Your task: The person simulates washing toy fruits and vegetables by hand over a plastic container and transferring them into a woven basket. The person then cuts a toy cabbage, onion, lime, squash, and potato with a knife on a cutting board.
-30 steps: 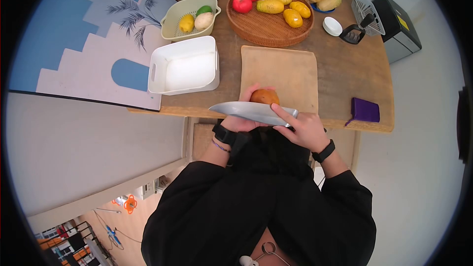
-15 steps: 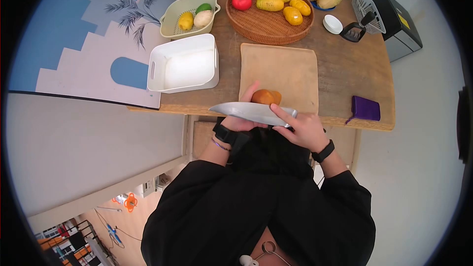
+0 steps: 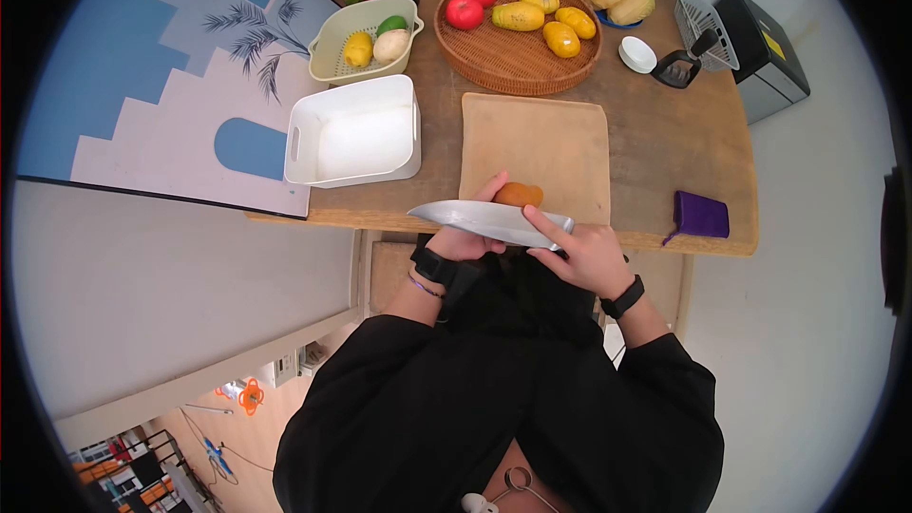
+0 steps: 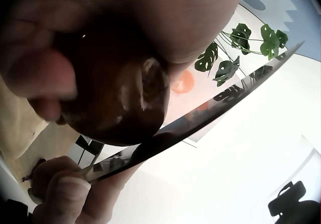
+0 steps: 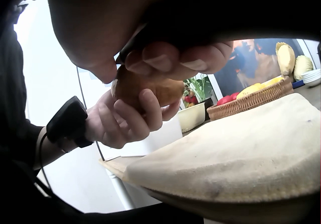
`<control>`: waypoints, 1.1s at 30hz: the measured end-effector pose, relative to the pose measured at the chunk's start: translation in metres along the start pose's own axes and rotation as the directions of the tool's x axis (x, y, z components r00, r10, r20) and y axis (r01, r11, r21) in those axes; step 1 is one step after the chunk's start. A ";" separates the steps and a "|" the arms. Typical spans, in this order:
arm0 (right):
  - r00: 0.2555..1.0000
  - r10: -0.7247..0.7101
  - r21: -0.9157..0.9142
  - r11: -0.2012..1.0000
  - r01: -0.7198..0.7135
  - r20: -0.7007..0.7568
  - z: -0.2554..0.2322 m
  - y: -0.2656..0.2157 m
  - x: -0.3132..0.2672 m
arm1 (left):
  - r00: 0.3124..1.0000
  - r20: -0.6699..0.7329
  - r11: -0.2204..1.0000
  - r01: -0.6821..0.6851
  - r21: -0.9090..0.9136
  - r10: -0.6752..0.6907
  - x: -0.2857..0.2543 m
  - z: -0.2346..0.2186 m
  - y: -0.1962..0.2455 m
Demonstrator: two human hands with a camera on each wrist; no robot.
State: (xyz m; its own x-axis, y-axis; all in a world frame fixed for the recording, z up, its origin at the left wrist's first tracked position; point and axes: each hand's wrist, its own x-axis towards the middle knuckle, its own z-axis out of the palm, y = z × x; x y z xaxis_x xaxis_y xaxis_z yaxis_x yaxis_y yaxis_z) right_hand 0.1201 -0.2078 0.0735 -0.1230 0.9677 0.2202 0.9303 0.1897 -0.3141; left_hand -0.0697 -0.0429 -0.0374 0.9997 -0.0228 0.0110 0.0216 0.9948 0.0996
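My left hand (image 3: pixel 461 243) holds a brown pear-shaped fruit (image 3: pixel 519 194) over the near edge of the tan mat (image 3: pixel 537 142). Its fingers curl under the fruit in the right wrist view. In my right hand (image 3: pixel 594 256) is a large kitchen knife (image 3: pixel 475 219), the index finger laid along the blade near the handle. The blade points left, in front of the fruit. From the left wrist, the knife's blade (image 4: pixel 200 118) runs right along the underside of the glossy fruit (image 4: pixel 125 103). The right hand hides most of the handle.
A white bin (image 3: pixel 366 138) and a pale colander (image 3: pixel 328 52) with several fruits stand left of the mat. Behind it is a wicker tray (image 3: pixel 503 66) with red and yellow produce. To the right lie a purple pouch (image 3: pixel 701 215), white bowls (image 3: pixel 637 54) and a black-handled tool (image 3: pixel 679 69).
The fruit has turned in my left hand and less of it shows above the blade. The knife and right hand stay almost in place; the view has shifted slightly.
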 end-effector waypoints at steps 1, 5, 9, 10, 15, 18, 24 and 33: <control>1.000 0.002 0.004 1.000 -0.002 -0.017 0.000 0.001 0.000 | 0.955 -0.256 0.975 -0.102 0.196 0.151 0.001 0.042 -0.009; 0.999 -0.009 0.002 1.000 0.009 -0.047 0.004 0.003 -0.001 | 0.874 -0.422 0.931 -0.083 0.355 0.239 0.001 0.086 -0.002; 0.997 -0.035 0.035 0.999 0.037 -0.067 0.003 0.003 -0.001 | 0.860 -0.142 0.508 -0.149 0.849 0.489 -0.008 0.052 -0.010; 0.999 -0.039 0.020 0.999 0.039 -0.027 0.002 0.003 -0.002 | 0.813 -0.375 0.681 -0.035 0.732 0.446 -0.004 0.069 -0.008; 1.000 -0.017 0.021 1.000 0.017 0.014 0.000 0.001 0.002 | 0.945 -0.264 0.954 -0.118 0.274 0.193 -0.005 0.027 -0.001; 0.998 -0.030 0.017 0.999 0.031 -0.055 0.002 0.000 0.001 | 0.847 -0.432 0.923 -0.162 0.349 0.312 -0.002 0.058 -0.009; 0.999 -0.048 0.022 0.999 0.047 0.021 -0.002 0.004 -0.001 | 0.817 -0.460 0.771 0.028 0.636 0.349 -0.003 0.060 -0.002; 0.999 -0.018 -0.005 1.000 0.018 0.027 0.000 0.001 -0.002 | 0.831 -0.535 0.971 -0.021 0.240 0.150 0.006 0.086 -0.003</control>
State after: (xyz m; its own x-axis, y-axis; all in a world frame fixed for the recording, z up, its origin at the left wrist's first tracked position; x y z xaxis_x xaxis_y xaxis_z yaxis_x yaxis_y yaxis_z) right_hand 0.1211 -0.2093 0.0724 -0.1489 0.9683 0.2006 0.9297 0.2062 -0.3051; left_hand -0.0646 -0.0548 0.0481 0.8414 0.1838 -0.5082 -0.0033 0.9421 0.3353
